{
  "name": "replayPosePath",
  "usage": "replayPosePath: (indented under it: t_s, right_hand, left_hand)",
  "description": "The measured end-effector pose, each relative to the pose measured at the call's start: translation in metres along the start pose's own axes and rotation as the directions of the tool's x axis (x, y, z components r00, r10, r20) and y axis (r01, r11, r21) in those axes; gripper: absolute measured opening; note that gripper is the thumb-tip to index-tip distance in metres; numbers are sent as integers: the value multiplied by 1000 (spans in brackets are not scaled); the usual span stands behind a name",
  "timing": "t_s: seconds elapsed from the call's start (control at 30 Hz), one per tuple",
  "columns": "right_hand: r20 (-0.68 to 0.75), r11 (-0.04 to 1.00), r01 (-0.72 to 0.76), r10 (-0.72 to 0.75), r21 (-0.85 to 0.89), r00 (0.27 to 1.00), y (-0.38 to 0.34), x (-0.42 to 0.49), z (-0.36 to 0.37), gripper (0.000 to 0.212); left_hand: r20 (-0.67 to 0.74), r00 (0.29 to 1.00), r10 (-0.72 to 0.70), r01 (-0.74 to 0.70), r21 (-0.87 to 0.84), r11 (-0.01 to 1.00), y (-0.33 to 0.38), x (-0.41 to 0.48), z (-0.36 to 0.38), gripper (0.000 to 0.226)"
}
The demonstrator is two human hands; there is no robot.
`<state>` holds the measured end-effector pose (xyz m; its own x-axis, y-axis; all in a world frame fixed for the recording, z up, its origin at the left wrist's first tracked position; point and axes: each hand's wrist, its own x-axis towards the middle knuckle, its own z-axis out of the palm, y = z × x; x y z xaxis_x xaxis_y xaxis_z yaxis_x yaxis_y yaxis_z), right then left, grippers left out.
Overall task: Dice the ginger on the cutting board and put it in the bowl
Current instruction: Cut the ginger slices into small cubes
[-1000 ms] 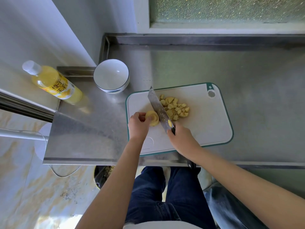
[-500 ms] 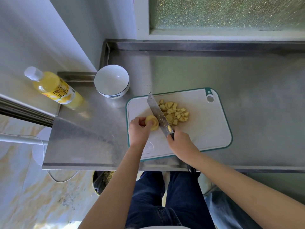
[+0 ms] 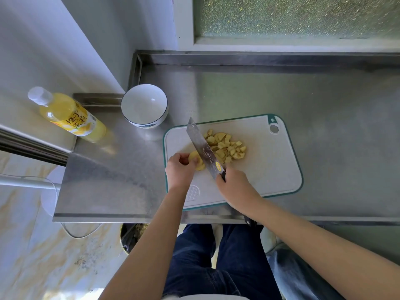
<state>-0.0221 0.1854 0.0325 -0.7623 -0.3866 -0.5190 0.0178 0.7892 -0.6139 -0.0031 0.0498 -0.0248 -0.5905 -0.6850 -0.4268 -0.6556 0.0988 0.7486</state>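
Note:
A white cutting board [image 3: 266, 169] with a green rim lies on the steel counter. My left hand [image 3: 180, 171] pinches an uncut piece of ginger [image 3: 195, 162] at the board's left side. My right hand [image 3: 237, 188] grips the handle of a cleaver [image 3: 204, 149], whose blade rests against the right side of that piece. A pile of diced ginger [image 3: 226, 147] lies just right of the blade. The white bowl [image 3: 144, 105] stands empty on the counter beyond the board's left corner.
A yellow bottle [image 3: 69, 115] with a white cap stands on the counter's left part, beside the bowl. The steel counter [image 3: 335, 126] has a raised rim at the back under a window. A bin [image 3: 132, 236] sits on the floor below the front edge.
The camera view has shifted downward slightly. The cleaver and both hands stay at the ginger piece on the board, with the blade a little closer over it.

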Motion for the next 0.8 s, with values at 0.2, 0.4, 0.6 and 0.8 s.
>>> replayPosePath:
  t_s: [0.2,0.4,0.6,0.8]
  right_hand:
    - [20,999,-23,24,-31,1000,-4,1,2,14]
    - [36,996,-62,65,-70,997,-11,1,4,30]
    - [55,993,-72,77,-92,996,-19,2,1,23]
    - [75,991,-78,86,-108,993,-24,4,-2,11]
  left_hand:
    - [0,1000,2,-2,-3,1000,0,0,0,17]
    - [27,1000,-4,4,-2,1000,-1,3,-2,13]
    - [34,999,14,-14,1,1000,-1,1,-3,12]
    - [44,999,11,-11,0,1000,0,2,-4,11]
